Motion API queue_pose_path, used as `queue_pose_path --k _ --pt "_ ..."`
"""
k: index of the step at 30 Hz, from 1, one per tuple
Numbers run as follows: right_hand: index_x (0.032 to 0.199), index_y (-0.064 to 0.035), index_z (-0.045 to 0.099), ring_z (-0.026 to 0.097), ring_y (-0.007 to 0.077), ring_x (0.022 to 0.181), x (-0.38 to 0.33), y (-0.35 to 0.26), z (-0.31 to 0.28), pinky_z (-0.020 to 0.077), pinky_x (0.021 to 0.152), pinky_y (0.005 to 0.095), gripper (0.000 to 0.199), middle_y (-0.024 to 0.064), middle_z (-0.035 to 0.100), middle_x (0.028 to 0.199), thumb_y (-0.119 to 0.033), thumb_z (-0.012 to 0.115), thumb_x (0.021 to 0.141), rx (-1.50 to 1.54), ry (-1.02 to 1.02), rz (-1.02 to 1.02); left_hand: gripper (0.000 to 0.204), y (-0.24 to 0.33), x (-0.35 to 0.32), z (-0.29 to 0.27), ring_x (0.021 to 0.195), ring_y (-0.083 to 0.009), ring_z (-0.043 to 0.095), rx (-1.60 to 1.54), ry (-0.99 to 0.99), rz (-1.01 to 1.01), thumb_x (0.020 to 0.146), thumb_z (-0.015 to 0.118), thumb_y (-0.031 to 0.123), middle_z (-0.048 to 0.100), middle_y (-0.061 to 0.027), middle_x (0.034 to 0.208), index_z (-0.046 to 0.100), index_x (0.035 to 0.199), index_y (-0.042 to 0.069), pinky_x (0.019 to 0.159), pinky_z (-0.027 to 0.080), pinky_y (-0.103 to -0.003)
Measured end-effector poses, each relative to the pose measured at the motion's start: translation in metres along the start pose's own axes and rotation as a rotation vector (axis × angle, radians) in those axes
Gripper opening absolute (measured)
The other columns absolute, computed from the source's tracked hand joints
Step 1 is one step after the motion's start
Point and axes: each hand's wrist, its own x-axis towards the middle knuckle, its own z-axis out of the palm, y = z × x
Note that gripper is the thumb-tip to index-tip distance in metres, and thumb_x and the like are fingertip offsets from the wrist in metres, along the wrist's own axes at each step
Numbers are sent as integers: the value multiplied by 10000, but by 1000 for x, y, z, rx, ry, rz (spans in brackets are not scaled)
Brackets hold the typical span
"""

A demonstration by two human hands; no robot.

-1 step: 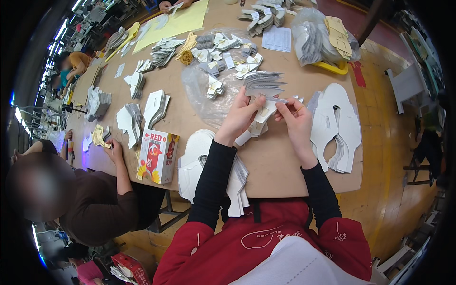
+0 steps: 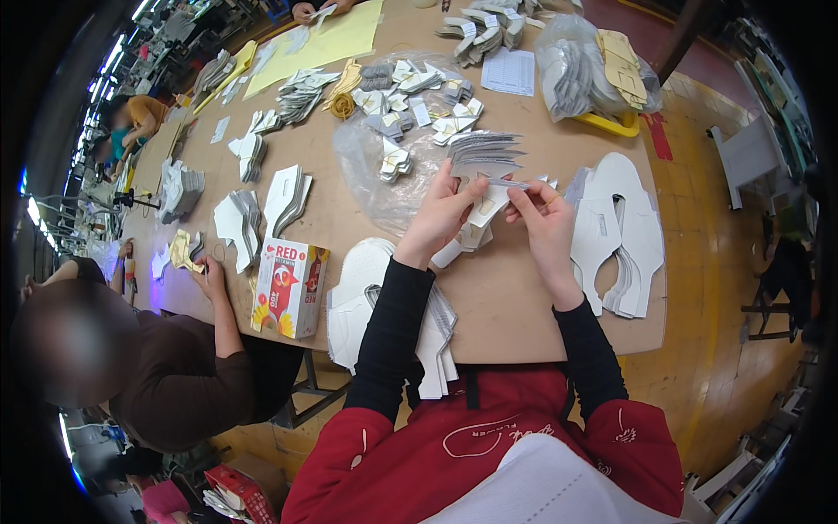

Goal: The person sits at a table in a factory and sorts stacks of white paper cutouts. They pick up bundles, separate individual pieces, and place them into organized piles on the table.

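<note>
Brown worktable [image 2: 524,297], strewn with stacked cut pieces: left hand [image 2: 441,214] and right hand [image 2: 543,218] both pinching one small white cut piece [image 2: 486,203] above the table's middle, white shaped stack [image 2: 624,231] just right, clear plastic bag [image 2: 384,179] left.

Both black-sleeved forearms reaching forward from the lower edge, left hand [image 2: 441,218] and right hand [image 2: 546,223] close together, fingers pinched inward.

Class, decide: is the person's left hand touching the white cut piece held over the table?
Touching. The head view shows the left hand with its fingers pinching the white cut piece, which the right hand grips too.
</note>
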Motion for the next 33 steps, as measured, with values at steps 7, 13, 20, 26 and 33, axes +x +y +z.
queue_pose_path --k 7,13,20,26,33 --pt "958 39 665 604 66 661 0 -2 2 482 624 188 130 34 663 771 -83 667 913 -8 43 -17 369 5 0 0 1118 -210 618 -89 79 -78 1045 436 263 607 -160 1244 397 1343 48 932 515 -322" --pt "971 37 672 580 67 640 9 -4 -21 461 618 197 186 20 640 733 -127 703 888 -157 148 43 421 6 8 -5 1119 -287 625 -288 96 4 1061 351 318 568 -234 1255 393 1324 -10 915 568 -356" --pt "1039 36 653 552 47 708 24 -8 -47 448 638 204 257 48 632 877 -156 706 878 -1173 275 -241 348 -3 9 -8 1069 -234 641 -99 195 30 1036 458 220 588 -172 1218 396 1308 13 884 581 -368" --pt "1092 29 624 587 72 754 9 -4 -12 477 672 198 228 43 627 928 -103 669 911 -112 -21 34 335 -4 6 -4 1052 -186 633 8 148 22 1021 502 201 600 -107 1199 411 1305 47 850 576 -345" --pt "1071 30 584 611 79 743 2 -3 -1 507 658 196 193 43 633 908 -55 658 913 47 -9 2 343 -4 3 1 1069 -170 613 -189 153 -39 1021 508 226 600 -99 1181 418 1306 60 883 546 -338"
